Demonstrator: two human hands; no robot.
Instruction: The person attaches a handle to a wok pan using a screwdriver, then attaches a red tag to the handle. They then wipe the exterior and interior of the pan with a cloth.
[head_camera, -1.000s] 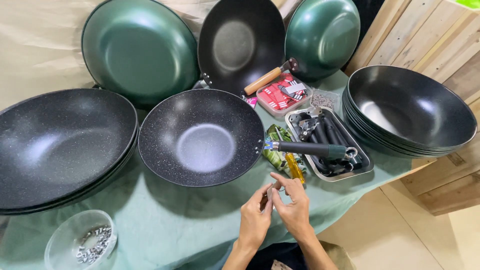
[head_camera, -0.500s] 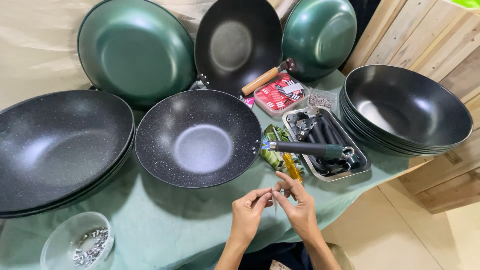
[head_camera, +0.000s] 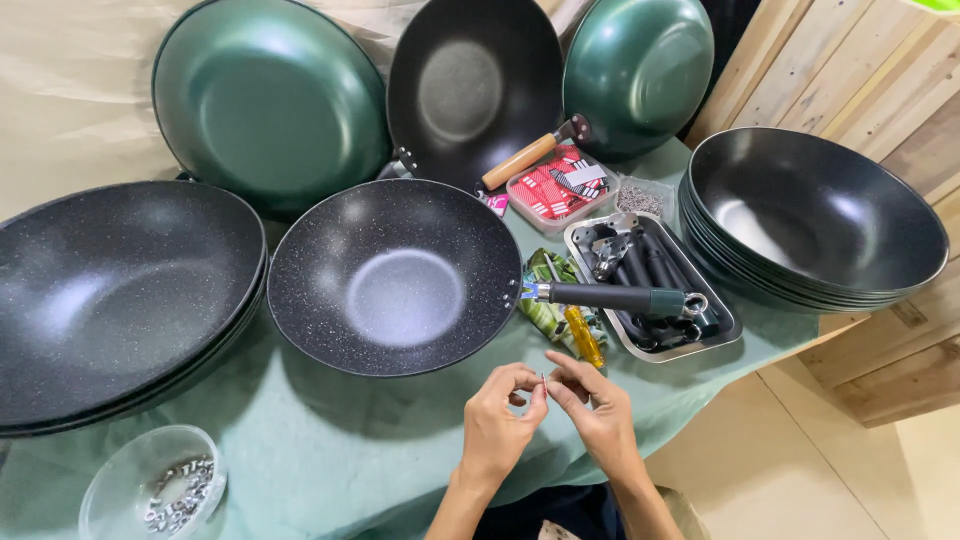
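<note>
Speckled wok (head_camera: 395, 277) lies mid-tabletop, its handle (head_camera: 610, 298) fitted but seemingly not yet fastened. At the near edge, left hand (head_camera: 497, 425) and right hand (head_camera: 597, 415) together pinch one small screw (head_camera: 543, 379); spares fill the near-left-corner bowl (head_camera: 150, 490).

Two hands pinched a tiny metal part beside a speckled wok.

The left hand (head_camera: 497, 428) and right hand (head_camera: 600, 415) met fingertip to fingertip around a small screw (head_camera: 542, 379), just in front of the speckled black wok (head_camera: 395, 277) on the green-covered tabletop (head_camera: 340, 450). The wok's dark handle (head_camera: 610, 298) reached right over a steel tray (head_camera: 725, 325); a yellow screwdriver (head_camera: 583, 336) lay beneath it. Left of the wok sat stacked black pans (head_camera: 110, 300), with a clear bowl of fasteners (head_camera: 150, 490) nearer the camera.
</note>
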